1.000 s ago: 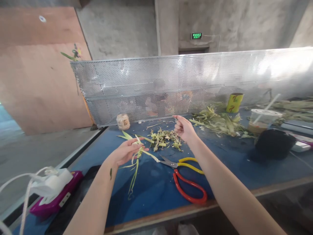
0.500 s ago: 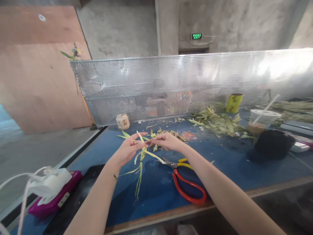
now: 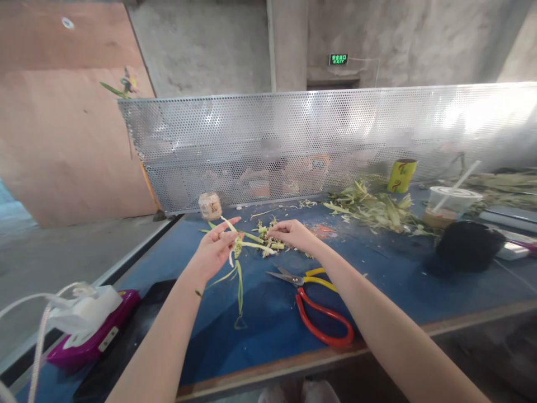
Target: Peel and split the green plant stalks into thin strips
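Note:
My left hand (image 3: 215, 253) pinches a braided piece of pale green leaf strips (image 3: 238, 247) between thumb and fingers. Loose strips stick out from it, and thin green tails hang down over the blue table (image 3: 260, 336). To its right, my right hand (image 3: 289, 235) has its fingers pressed together above a small heap of plant scraps (image 3: 268, 246). Whatever sits between those fingertips is too small to make out. Scissors (image 3: 300, 280) with one yellow and one red handle lie below the right hand, blades apart and pointing left.
Behind the hands stand a twine-like roll (image 3: 210, 206) and a perforated metal screen (image 3: 235, 151). Right are a husk pile (image 3: 377, 210), a yellow-green can (image 3: 401, 176), a lidded cup with straw (image 3: 453, 204) and a black round object (image 3: 470, 249). A purple power strip (image 3: 96, 336) lies left.
My right hand has moved slightly right, away from the braided piece, opening a gap between the hands. The left hand has shifted a little left, still holding the piece.

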Demonstrator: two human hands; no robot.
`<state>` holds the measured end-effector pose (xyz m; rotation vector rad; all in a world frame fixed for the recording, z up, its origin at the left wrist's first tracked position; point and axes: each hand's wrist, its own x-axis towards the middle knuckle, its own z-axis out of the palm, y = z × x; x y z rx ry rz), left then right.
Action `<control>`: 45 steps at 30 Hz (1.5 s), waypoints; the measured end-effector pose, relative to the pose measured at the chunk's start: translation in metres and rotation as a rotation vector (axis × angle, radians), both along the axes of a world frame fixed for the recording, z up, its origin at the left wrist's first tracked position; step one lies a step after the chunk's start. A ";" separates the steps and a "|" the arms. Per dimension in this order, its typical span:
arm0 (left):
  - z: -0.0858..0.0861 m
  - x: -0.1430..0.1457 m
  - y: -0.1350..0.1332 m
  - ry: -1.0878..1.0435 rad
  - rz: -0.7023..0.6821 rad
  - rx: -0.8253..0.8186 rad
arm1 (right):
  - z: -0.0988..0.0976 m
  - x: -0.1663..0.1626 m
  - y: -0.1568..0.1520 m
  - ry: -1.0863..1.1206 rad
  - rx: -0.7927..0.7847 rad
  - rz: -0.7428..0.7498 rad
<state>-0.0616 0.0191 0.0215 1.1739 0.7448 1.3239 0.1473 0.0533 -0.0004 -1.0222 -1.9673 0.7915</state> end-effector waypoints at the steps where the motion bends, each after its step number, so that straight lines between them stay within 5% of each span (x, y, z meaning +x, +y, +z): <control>1: 0.001 -0.001 0.001 -0.044 0.031 0.008 | -0.001 0.000 0.000 -0.021 0.016 -0.006; 8: 0.004 -0.015 0.012 -0.448 0.224 0.161 | -0.005 0.001 0.003 -0.157 0.058 -0.054; 16: 0.011 -0.022 0.015 -0.470 0.474 0.122 | -0.014 0.009 0.015 -0.146 0.050 -0.118; 20: 0.011 -0.022 0.015 -0.543 0.374 0.071 | -0.014 0.006 0.012 -0.116 0.033 -0.070; 25: 0.004 -0.015 0.016 -0.454 0.121 -0.146 | -0.012 -0.010 0.001 -0.045 0.059 0.204; 29: -0.004 -0.004 0.008 -0.277 -0.008 -0.288 | -0.010 -0.024 -0.010 0.047 0.135 0.113; 36: -0.010 0.011 -0.002 -0.006 -0.194 -0.289 | -0.006 -0.040 -0.028 0.237 -0.313 0.521; 45: -0.013 0.012 0.001 0.103 -0.154 -0.189 | -0.015 -0.042 -0.019 0.309 -0.560 0.304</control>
